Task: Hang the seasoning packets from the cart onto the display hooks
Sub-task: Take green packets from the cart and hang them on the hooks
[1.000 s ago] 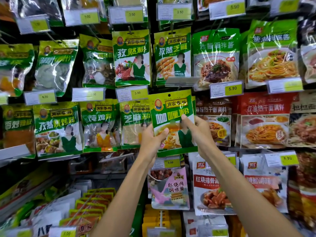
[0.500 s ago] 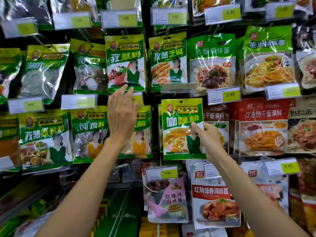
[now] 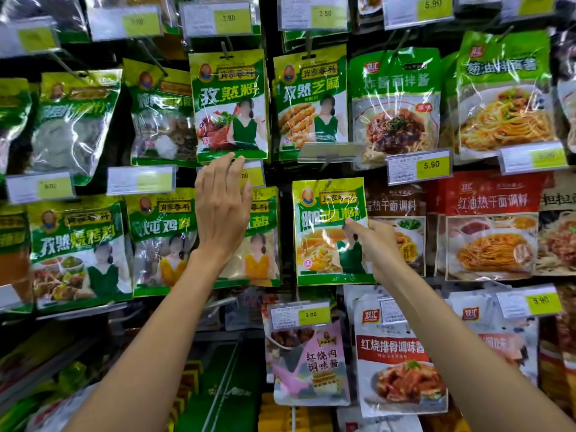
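Right hand (image 3: pixel 371 244) pinches the green-and-yellow plastic seasoning packet (image 3: pixel 324 238) by its right edge; left hand (image 3: pixel 223 207) is raised empty, fingers straight, near a yellow-and-white price label (image 3: pixel 253 176). I judge the one-sided pinch could twist the packet off the thin metal display hook (image 3: pixel 328 183) if released before its hole seats, which I cannot confirm. Packet lies just left of that hand, top at the hook.

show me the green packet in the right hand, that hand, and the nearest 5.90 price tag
green and yellow plastic seasoning packet (image 3: pixel 321 244): head view, its printed front
right hand (image 3: pixel 378 244): head view, back of the hand
white and yellow 5.90 price tag (image 3: pixel 419 166): head view, its middle
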{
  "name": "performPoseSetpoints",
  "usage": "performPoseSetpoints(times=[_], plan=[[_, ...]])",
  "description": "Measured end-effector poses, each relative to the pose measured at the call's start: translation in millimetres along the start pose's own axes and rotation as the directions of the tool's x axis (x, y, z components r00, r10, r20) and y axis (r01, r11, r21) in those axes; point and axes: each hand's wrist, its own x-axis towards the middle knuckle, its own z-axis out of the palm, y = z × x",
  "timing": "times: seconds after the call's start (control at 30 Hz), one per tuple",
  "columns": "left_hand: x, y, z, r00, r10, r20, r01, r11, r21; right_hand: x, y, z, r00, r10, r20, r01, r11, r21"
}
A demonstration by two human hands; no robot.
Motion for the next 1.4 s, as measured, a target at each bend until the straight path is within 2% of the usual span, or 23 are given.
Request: performPoseSetpoints(times=[0.23, 0.43, 0.57, 0.63, 0.73, 0.83, 0.9, 0.97, 1.03, 1.1, 1.17, 1.27, 1.4], plan=[[-1, -1, -1, 0.999, 0.029, -0.018, -0.029, 1.000, 0.006, 20, 18, 18, 0.997, -0.020, -0.079, 0.016, 0.998, -0.056], [1, 0, -10, 0.999, 0.040, 0.018, -0.039, 0.999, -0.015, 31, 25, 20, 0.984, -0.111, -0.138, 0.069, 0.959, -0.274], [-3, 12, -19, 1.000, 0.012, 0.017, -0.011, 0.999, -0.043, 24, 22, 3, 0.970, -0.202, -0.139, 0.143, 0.926, -0.350], [-11, 28, -25, 1.000, -0.015, 0.007, 0.016, 0.995, -0.103, 8, 20, -15, 0.951, -0.289, -0.115, 0.229, 0.900, -0.371], [-32, 77, -37, 0.995, -0.070, 0.068, 0.087, 0.952, -0.292, -23, 25, -58, 0.936, -0.344, -0.074, 0.294, 0.880, -0.373], [-66, 150, -52, 0.959, -0.146, 0.242, 0.256, 0.810, -0.527, -66, 44, -113, 0.949, -0.306, -0.073, 0.263, 0.898, -0.352], [-95, 205, -64, 0.890, -0.173, 0.422, 0.427, 0.641, -0.637, -98, 65, -155, 0.960, -0.259, -0.107, 0.197, 0.894, -0.403], [-128, 262, -76, 0.788, -0.112, 0.605, 0.578, 0.473, -0.665, -131, 91, -198, 0.966, -0.197, -0.169, 0.102, 0.886, -0.452], [-162, 318, -90, 0.693, 0.017, 0.721, 0.675, 0.335, -0.657, -167, 122, -245, 0.958, -0.112, -0.264, -0.029, 0.879, -0.476], [-199, 372, -105, 0.582, 0.148, 0.800, 0.762, 0.246, -0.600, -207, 152, -290, 0.928, -0.006, -0.372, -0.184, 0.862, -0.472], [-241, 429, -121, 0.436, 0.316, 0.842, 0.848, 0.170, -0.503, -252, 186, -339, 0.848, 0.089, -0.522, -0.350, 0.833, -0.428], [-298, 484, -139, 0.271, 0.479, 0.835, 0.904, 0.171, -0.392, -312, 225, -385, 0.736, 0.162, -0.657, -0.536, 0.732, -0.421], [-384, 551, -162, 0.021, 0.684, 0.729, 0.920, 0.273, -0.283, -394, 280, -434, 0.486, 0.264, -0.833, -0.764, 0.592, -0.257]])
